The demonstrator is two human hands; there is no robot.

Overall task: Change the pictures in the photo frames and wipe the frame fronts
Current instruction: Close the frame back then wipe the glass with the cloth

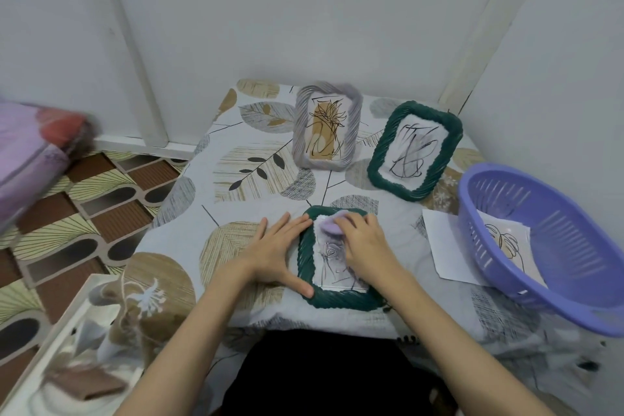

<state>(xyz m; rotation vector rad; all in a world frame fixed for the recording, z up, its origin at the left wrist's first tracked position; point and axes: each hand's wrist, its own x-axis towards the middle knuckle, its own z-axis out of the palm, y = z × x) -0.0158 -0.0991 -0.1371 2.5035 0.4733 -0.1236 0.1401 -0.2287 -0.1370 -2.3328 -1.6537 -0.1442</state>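
A dark green woven frame point(341, 300) lies flat near the table's front edge, holding a line drawing of a rose. My right hand point(363, 248) presses a pale purple cloth point(330, 226) onto the upper part of its front. My left hand point(278, 248) lies flat with fingers spread against the frame's left edge, thumb at its lower left corner. Behind stand two more frames: a grey one point(326, 125) with a tan plant picture and a green one point(415, 150) with a black scribble drawing.
A purple plastic basket point(553, 246) sits at the right edge with a leaf picture point(506, 240) inside and a white sheet point(442, 243) under it. The leaf-print tablecloth point(236, 179) covers the table. Walls close behind; patterned floor and a tray at left.
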